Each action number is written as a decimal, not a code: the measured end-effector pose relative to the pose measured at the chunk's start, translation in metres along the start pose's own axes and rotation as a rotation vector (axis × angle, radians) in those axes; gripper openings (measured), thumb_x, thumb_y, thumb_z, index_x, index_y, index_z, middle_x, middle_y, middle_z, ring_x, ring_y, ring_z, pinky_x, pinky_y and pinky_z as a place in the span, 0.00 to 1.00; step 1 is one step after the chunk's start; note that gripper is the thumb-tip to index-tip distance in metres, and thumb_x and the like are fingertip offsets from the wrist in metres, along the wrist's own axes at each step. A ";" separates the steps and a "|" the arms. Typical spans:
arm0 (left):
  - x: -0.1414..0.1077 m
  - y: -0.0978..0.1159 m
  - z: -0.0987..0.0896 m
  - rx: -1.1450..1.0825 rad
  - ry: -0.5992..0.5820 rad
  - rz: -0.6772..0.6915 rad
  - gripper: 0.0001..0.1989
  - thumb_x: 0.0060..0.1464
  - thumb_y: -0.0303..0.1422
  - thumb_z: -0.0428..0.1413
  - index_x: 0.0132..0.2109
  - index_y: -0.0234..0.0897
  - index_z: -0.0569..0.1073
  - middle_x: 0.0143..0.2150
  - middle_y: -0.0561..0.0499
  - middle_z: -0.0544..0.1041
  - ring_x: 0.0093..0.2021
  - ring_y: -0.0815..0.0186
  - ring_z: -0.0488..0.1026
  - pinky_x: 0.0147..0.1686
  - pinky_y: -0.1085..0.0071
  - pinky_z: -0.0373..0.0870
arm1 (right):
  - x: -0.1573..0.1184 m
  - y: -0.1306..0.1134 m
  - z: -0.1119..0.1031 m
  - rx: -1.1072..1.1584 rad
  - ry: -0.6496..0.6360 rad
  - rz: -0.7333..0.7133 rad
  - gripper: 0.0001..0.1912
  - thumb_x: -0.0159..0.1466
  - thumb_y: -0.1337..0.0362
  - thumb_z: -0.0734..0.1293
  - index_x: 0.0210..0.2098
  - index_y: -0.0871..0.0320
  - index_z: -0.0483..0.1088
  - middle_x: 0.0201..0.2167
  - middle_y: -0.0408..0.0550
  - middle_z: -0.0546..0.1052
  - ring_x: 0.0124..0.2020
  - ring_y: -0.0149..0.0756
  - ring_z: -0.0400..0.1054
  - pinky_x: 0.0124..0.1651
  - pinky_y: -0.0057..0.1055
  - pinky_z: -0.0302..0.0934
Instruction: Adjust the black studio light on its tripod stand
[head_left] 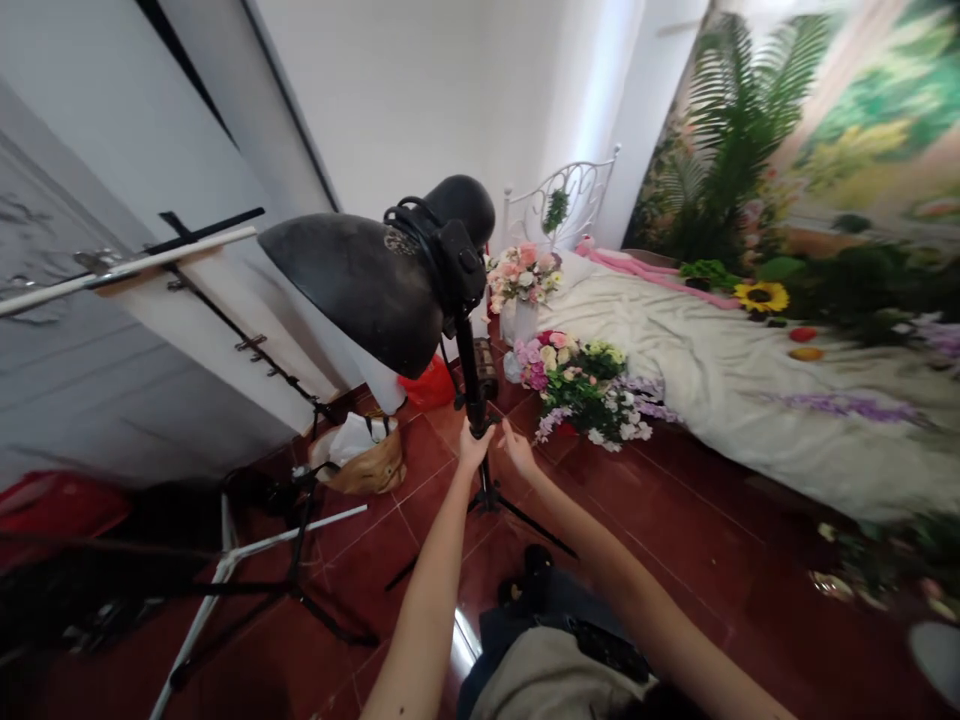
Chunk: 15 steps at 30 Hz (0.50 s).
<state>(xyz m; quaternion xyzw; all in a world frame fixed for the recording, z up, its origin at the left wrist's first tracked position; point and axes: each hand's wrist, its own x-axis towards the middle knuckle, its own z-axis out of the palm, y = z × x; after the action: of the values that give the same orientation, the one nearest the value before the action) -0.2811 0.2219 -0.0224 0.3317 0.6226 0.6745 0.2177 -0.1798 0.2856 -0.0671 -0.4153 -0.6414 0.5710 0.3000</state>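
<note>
A black studio lamp (360,280) with a wide domed reflector stands upright on a black light stand (470,375), its cable coiled behind the reflector. My left hand (476,445) is wrapped round the stand's pole below the lamp. Just to the right, my right hand (516,447) is at a small dark knob (495,420) on the pole, its fingers partly bent; whether they grip the knob is too small to tell. The stand's legs (536,528) spread over the red tiled floor near my feet.
On the right is a bed (712,380) with a cream cover; bunches of artificial flowers (577,385) stand beside it. A basket bag (367,465) and a red bag (429,385) lie on the floor. More stands (225,570) are at the left.
</note>
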 end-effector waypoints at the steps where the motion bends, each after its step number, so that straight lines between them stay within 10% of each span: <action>1: 0.000 0.001 -0.001 0.013 0.004 0.002 0.17 0.42 0.38 0.60 0.39 0.36 0.69 0.37 0.47 0.74 0.37 0.64 0.72 0.42 0.65 0.68 | -0.020 0.017 -0.006 -0.063 0.002 0.075 0.30 0.55 0.38 0.51 0.17 0.57 0.63 0.18 0.48 0.70 0.25 0.37 0.67 0.30 0.30 0.60; 9: -0.009 0.023 -0.001 0.077 0.067 -0.072 0.18 0.35 0.40 0.63 0.34 0.37 0.69 0.33 0.49 0.75 0.38 0.61 0.73 0.44 0.63 0.68 | -0.186 0.123 -0.099 -0.257 0.033 0.407 0.22 0.46 0.44 0.57 0.07 0.53 0.57 0.07 0.46 0.63 0.15 0.42 0.65 0.21 0.35 0.57; 15: -0.006 0.038 0.011 0.230 0.202 -0.251 0.17 0.28 0.34 0.64 0.31 0.39 0.70 0.30 0.51 0.76 0.41 0.53 0.74 0.46 0.53 0.68 | -0.271 0.164 -0.198 -0.202 0.382 0.497 0.17 0.38 0.48 0.59 0.04 0.50 0.53 0.10 0.49 0.66 0.19 0.48 0.69 0.23 0.40 0.58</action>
<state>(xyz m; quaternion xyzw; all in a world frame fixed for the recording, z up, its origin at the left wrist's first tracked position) -0.2645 0.2210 0.0140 0.2045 0.7507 0.5964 0.1973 0.1501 0.1443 -0.1708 -0.6866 -0.5059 0.4719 0.2236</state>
